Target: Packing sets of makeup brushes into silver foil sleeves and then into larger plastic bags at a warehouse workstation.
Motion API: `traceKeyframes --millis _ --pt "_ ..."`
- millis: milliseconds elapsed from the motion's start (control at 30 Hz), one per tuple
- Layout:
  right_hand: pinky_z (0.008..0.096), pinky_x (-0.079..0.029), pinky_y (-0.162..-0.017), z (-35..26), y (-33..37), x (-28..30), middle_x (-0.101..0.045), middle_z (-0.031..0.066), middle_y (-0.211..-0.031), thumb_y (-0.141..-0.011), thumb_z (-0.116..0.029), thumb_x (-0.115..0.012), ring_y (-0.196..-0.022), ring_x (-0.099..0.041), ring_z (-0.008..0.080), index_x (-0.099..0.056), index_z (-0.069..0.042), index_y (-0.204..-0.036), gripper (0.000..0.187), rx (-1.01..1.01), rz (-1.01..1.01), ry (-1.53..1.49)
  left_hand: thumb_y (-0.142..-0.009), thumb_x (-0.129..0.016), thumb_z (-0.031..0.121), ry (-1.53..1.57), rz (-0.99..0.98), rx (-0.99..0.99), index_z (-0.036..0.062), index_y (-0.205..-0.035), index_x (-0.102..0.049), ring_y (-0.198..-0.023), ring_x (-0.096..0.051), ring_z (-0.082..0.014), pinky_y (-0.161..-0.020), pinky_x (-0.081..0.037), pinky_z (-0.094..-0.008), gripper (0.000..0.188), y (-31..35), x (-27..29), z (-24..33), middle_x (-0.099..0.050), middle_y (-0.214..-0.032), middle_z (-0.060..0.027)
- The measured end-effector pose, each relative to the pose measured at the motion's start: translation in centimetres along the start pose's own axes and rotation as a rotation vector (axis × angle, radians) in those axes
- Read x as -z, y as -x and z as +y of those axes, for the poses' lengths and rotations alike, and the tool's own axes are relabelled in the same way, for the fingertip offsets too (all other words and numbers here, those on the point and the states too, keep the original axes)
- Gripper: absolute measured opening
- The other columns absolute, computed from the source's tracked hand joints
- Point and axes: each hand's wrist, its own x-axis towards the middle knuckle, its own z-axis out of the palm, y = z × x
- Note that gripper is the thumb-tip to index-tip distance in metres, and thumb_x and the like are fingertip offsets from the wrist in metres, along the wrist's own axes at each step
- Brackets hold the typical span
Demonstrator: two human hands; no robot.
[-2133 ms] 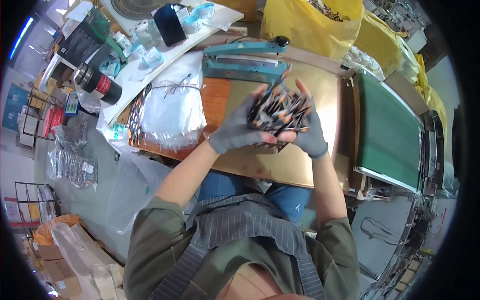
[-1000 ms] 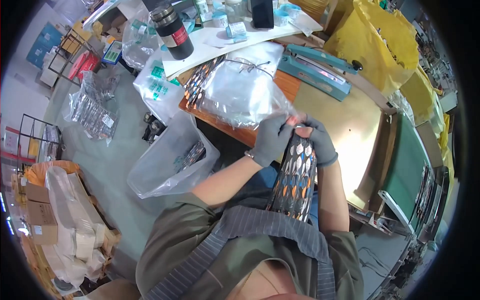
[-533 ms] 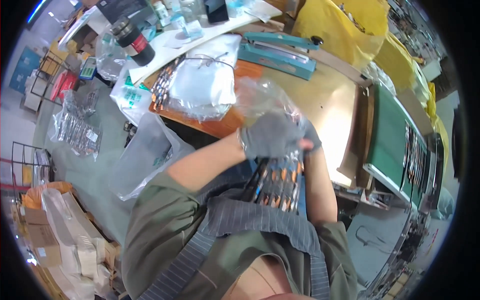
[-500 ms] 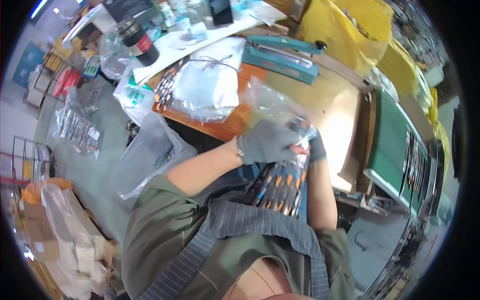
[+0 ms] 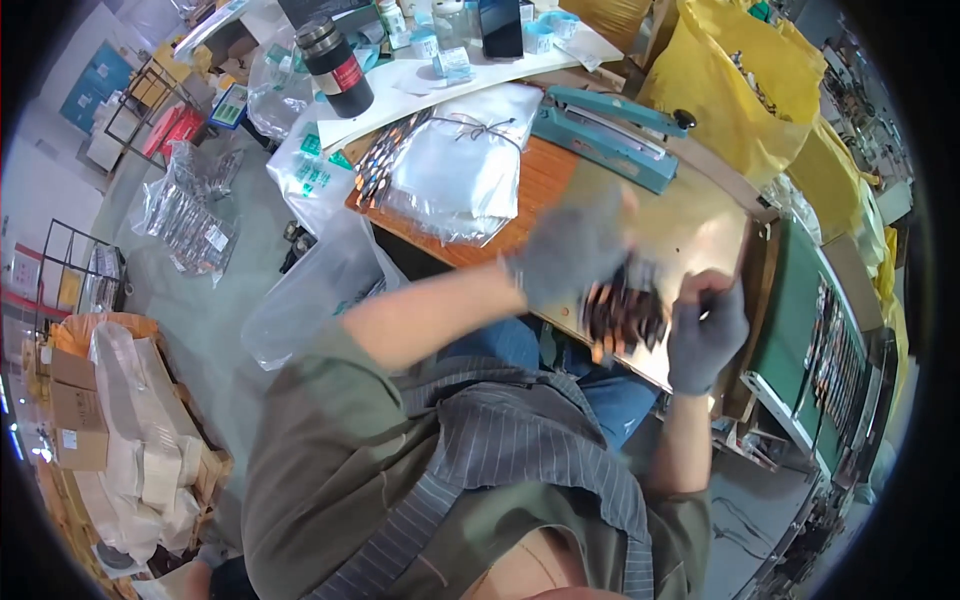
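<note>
A bundle of dark, thin rod-shaped pieces with orange bands is at the near edge of the worktable, blurred; I cannot tell whether it rests there or hangs from a hand. My left hand, in a grey glove, is just above and left of it, its fingers smeared by motion. To the bundle's right, my right hand, also gloved, has curled fingers meeting the thumb around a small gap. Anything pinched there is too small to make out. Clear plastic bags lie stacked on the table beyond my left forearm.
A teal bag sealer stands at the table's back. Behind it is a yellow sack. A green conveyor belt on the right carries more rods. A black thermos stands on a white board. Cardboard boxes are at far left.
My hands have moved apart, the left up and the right out to the right. The bundle, earlier upright in clear plastic by my lap, is now farther forward at the table edge.
</note>
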Motion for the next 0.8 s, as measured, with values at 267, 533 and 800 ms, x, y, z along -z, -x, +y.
traceKeyframes --millis 267,533,800 --pt "0.0276 -0.042 -0.054 3.7 -10.1 4.3 -0.047 0.004 -0.064 -0.077 0.001 -0.047 -0.057 -0.05 0.0136 -0.05 -0.002 -0.08 0.005 0.054 -0.2 0.106 -0.081 -0.051 0.021 -0.535 -0.195 -0.204 0.0058 -0.076 -0.063 -0.07 -0.062 -0.0326 -0.063 -0.049 -0.0415 0.02 -8.2 1.4 -1.0 -0.063 -0.072 -0.016" --pt "0.0207 -0.036 -0.045 7.0 -10.0 4.8 -0.047 0.0 -0.065 -0.078 -0.004 -0.05 -0.05 -0.046 0.0073 -0.049 -0.005 -0.078 0.002 -0.204 -0.217 -0.253 -0.081 -0.046 0.012 -0.096 -0.199 -0.187 -0.0038 -0.086 -0.062 -0.054 -0.065 -0.0207 -0.06 -0.05 -0.0366 0.023 -9.0 0.7 -0.6 -0.062 -0.064 -0.0133" --pt "0.0262 -0.044 -0.058 1.0 -11.4 4.9 -0.053 0.0007 -0.075 -0.082 -0.017 -0.063 -0.065 -0.053 0.0107 -0.052 -0.002 -0.099 0.026 -0.064 -0.258 0.062 -0.081 -0.052 0.011 0.286 -0.389 0.23 -0.0008 -0.087 -0.064 -0.054 -0.06 -0.0261 -0.059 -0.049 -0.0343 0.017 -8.4 2.2 1.7 -0.061 -0.063 -0.0136"
